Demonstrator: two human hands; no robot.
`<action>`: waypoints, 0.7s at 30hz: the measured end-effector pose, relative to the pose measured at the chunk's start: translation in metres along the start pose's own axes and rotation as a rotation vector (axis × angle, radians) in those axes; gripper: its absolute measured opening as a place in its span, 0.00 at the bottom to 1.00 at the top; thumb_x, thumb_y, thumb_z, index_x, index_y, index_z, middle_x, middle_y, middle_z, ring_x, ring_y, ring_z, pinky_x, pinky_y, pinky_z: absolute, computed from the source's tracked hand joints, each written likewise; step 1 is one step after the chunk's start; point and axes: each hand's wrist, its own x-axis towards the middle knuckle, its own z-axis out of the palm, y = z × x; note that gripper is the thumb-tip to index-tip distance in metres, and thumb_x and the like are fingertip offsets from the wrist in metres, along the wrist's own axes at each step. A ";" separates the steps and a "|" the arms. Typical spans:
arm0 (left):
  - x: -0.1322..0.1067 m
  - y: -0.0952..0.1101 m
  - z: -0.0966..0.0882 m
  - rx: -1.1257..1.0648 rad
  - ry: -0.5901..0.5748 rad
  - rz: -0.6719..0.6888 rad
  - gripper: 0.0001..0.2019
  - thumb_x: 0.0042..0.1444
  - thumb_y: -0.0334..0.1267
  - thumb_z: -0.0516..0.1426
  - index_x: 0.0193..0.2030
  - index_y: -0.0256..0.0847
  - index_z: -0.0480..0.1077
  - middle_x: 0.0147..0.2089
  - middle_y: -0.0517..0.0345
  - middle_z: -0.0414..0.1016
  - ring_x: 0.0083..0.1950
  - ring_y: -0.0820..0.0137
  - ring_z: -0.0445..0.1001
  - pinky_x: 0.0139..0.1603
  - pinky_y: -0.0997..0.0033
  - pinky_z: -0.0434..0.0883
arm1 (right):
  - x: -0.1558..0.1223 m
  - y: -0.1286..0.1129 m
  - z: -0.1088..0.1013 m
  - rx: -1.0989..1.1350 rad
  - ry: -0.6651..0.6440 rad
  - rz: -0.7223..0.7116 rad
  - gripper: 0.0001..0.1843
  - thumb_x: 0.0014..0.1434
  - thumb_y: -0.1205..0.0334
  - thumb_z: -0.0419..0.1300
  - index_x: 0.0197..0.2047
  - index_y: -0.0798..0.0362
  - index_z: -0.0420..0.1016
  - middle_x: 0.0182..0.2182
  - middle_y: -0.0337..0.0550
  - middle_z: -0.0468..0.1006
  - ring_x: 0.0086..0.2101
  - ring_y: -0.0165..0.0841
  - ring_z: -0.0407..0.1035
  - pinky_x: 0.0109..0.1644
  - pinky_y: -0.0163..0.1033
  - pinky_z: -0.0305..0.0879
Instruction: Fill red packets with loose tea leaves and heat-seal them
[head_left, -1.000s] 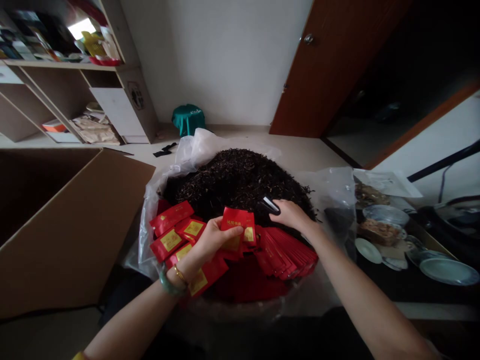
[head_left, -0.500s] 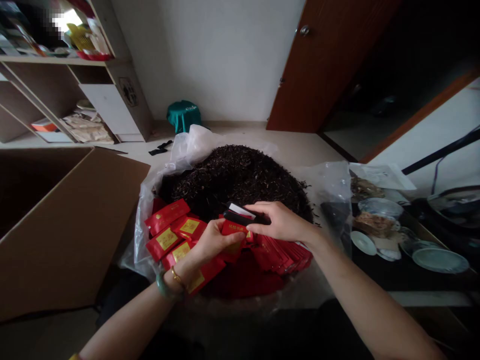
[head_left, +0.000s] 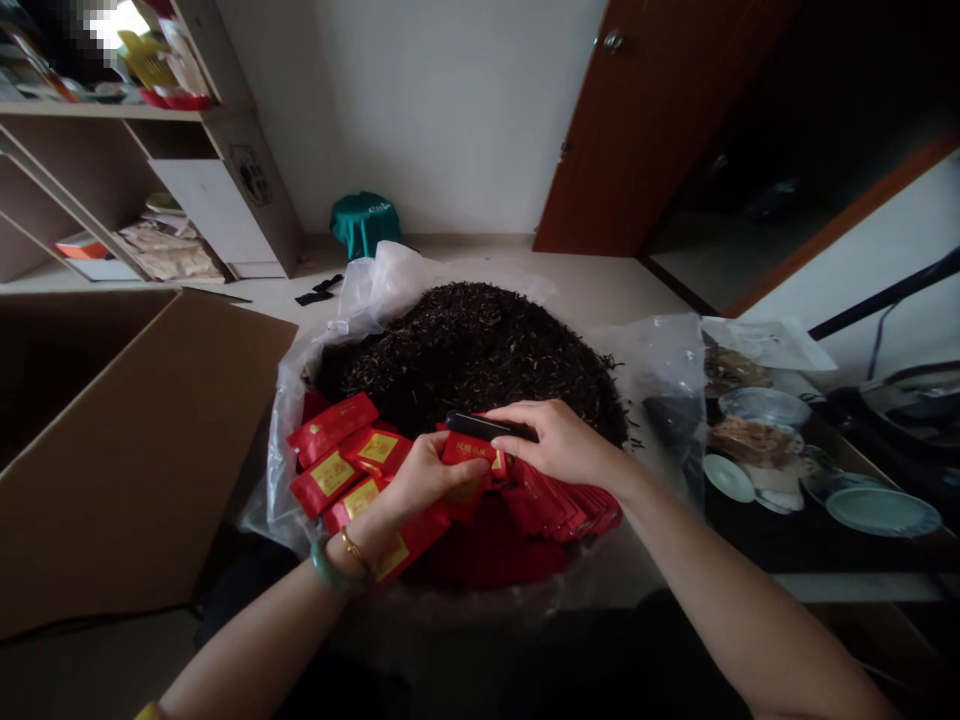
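My left hand [head_left: 426,474] pinches a small red tea packet [head_left: 463,448] with gold lettering, thumb across its front. My right hand [head_left: 553,440] is wrapped round a slim black handheld tool [head_left: 480,425], which looks like a bag sealer. It lies level along the packet's top edge; whether it clamps that edge is hard to see. Under and left of my left hand lie several plump red packets [head_left: 330,474] with yellow labels. Below my right hand is a fanned stack of flat red packets [head_left: 562,505]. Dark loose tea leaves [head_left: 480,335] are heaped just beyond both hands.
Clear plastic sheeting [head_left: 289,400] surrounds the tea. An open cardboard box [head_left: 150,440] stands at left, before a shelf unit [head_left: 262,200]. At right, a dark table [head_left: 697,530] carries a white lid [head_left: 729,478] and plastic containers [head_left: 881,510]. A teal covered bin [head_left: 365,222] stands by the wall.
The black tool has tilted to nearly level, and the white piece that showed on its top is out of sight. Both hands keep nearly the same place; the view has shifted slightly.
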 end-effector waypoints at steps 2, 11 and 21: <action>0.001 -0.001 -0.001 0.001 0.001 -0.005 0.24 0.32 0.50 0.71 0.31 0.33 0.74 0.24 0.58 0.74 0.22 0.76 0.67 0.23 0.76 0.65 | 0.000 -0.001 0.001 -0.018 0.015 -0.015 0.17 0.56 0.65 0.61 0.50 0.51 0.78 0.48 0.46 0.80 0.47 0.41 0.74 0.55 0.45 0.68; 0.000 0.000 -0.002 -0.008 -0.001 -0.016 0.24 0.32 0.49 0.71 0.33 0.32 0.74 0.25 0.57 0.76 0.23 0.75 0.70 0.26 0.75 0.67 | 0.002 0.013 -0.002 0.128 -0.018 0.029 0.18 0.57 0.61 0.60 0.51 0.51 0.77 0.48 0.45 0.80 0.48 0.41 0.74 0.54 0.46 0.70; 0.002 -0.002 -0.002 0.000 0.008 -0.035 0.23 0.32 0.48 0.71 0.29 0.32 0.74 0.24 0.57 0.76 0.22 0.75 0.70 0.26 0.76 0.68 | 0.001 0.014 0.002 0.132 -0.023 0.057 0.22 0.53 0.60 0.64 0.52 0.52 0.76 0.47 0.47 0.80 0.45 0.41 0.75 0.51 0.46 0.71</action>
